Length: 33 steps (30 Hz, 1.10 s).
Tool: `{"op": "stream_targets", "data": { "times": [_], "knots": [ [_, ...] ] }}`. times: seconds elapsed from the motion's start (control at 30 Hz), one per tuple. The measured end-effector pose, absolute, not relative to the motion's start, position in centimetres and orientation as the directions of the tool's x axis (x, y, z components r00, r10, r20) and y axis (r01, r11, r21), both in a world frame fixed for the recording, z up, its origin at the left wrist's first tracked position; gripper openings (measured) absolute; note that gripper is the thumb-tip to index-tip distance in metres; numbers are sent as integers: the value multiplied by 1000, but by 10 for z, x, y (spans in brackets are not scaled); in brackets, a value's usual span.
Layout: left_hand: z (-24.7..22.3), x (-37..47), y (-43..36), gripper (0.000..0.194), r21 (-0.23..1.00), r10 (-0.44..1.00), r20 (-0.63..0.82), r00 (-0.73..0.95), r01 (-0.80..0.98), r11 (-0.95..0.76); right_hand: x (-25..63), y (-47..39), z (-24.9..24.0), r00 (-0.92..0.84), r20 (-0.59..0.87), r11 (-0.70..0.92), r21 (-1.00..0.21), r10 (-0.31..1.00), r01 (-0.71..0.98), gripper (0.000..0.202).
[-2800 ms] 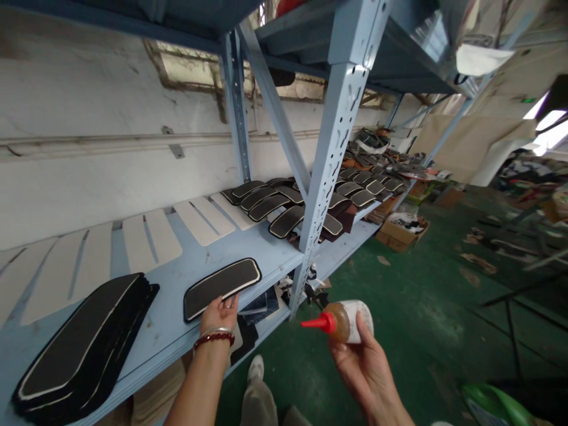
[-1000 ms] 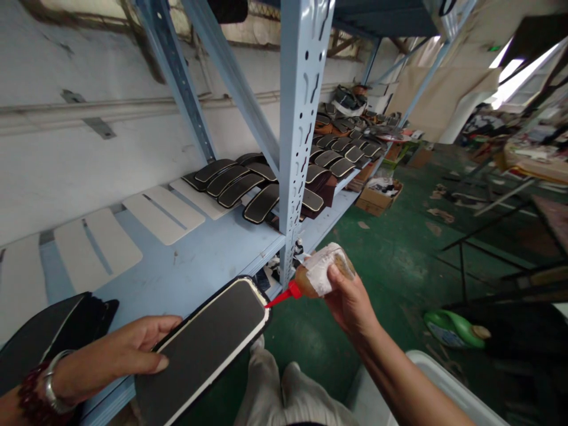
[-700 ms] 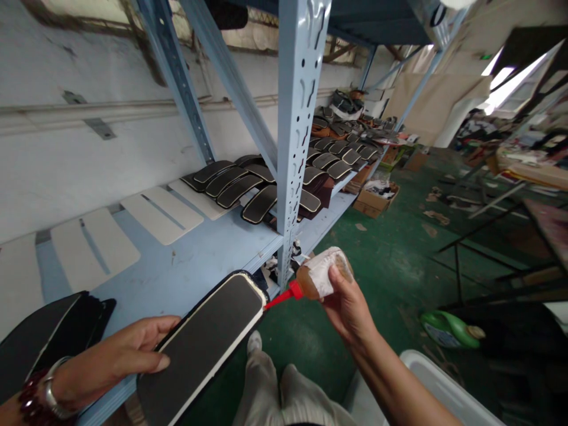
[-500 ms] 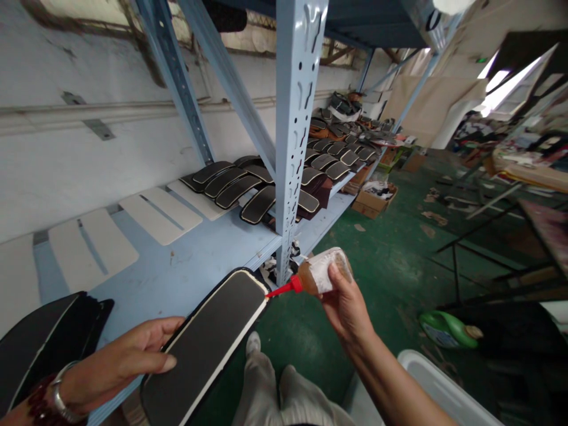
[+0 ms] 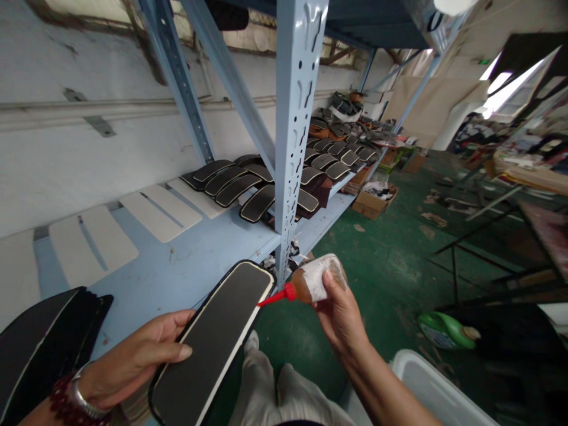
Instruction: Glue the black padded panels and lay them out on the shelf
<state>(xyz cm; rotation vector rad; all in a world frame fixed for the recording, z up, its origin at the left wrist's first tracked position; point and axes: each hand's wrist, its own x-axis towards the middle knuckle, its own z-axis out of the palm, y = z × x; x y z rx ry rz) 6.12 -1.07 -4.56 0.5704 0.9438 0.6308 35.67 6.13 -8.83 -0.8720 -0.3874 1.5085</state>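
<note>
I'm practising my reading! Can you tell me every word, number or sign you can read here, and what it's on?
None can be read.
Red-tipped bottle: no readable words on its pale wrapping.
Green jug: its label is too blurred.
Small green patch far back: too small to tell.

No text is legible; the label on the green jug is blurred.

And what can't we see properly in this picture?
All in the head view:
Underside of the dark panel: it faces away from the camera.
Some fingers of the left hand: hidden behind the panel.
Part of the bottle: covered by the right hand.
Rest of the dark stack: cut off by the left edge.
Writing on the green jug: too small to read.
</note>
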Motion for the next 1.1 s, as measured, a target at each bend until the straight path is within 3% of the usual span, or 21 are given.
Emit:
{"op": "stream_targets", "data": {
  "times": [0.47,1.1],
  "knots": [
    [-51,80,-5,40,657,742,-531,409,-354,666,352,40,-90,3,-256,-192,-729,967,-657,41],
    [-46,95,4,28,680,781,-615,111,-427,596,356,11,-73,-71,-122,-141,-790,990,-597,55]
  ]
}}
